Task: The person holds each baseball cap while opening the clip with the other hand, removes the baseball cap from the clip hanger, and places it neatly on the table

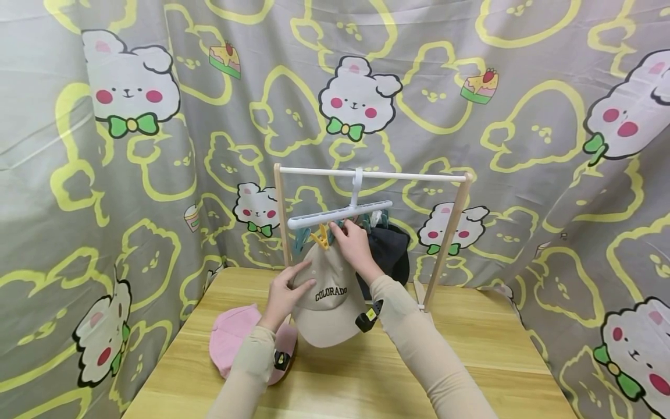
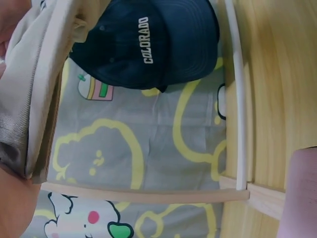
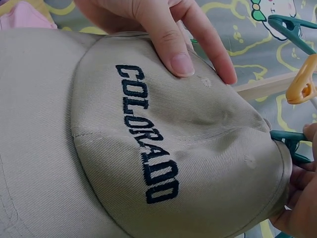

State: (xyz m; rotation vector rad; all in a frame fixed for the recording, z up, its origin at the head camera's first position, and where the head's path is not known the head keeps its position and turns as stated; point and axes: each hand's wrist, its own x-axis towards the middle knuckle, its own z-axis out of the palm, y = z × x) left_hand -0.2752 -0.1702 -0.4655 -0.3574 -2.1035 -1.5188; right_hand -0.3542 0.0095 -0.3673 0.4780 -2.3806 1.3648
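Note:
A beige cap [image 1: 330,320] with dark COLORADO lettering hangs brim-down below a light-blue clip hanger [image 1: 340,214]. My left hand [image 1: 285,294] holds the cap's side, thumb on the front panel, as the right wrist view shows. My right hand [image 1: 357,247] is at the crown, under the hanger bar. In the right wrist view its thumb and fingers pinch a green clothespin [image 3: 290,136], whose tip touches the top of the cap. A yellow clothespin [image 1: 323,236] hangs to the left of this hand. Behind hangs a navy COLORADO cap [image 2: 143,44].
The hanger hooks over the white rail [image 1: 419,175] of a wooden-legged rack [image 1: 445,250]. A pink cap [image 1: 235,334] lies on the wooden table [image 1: 487,361], left of the rack. A patterned curtain [image 1: 439,35] surrounds the table at the back and sides.

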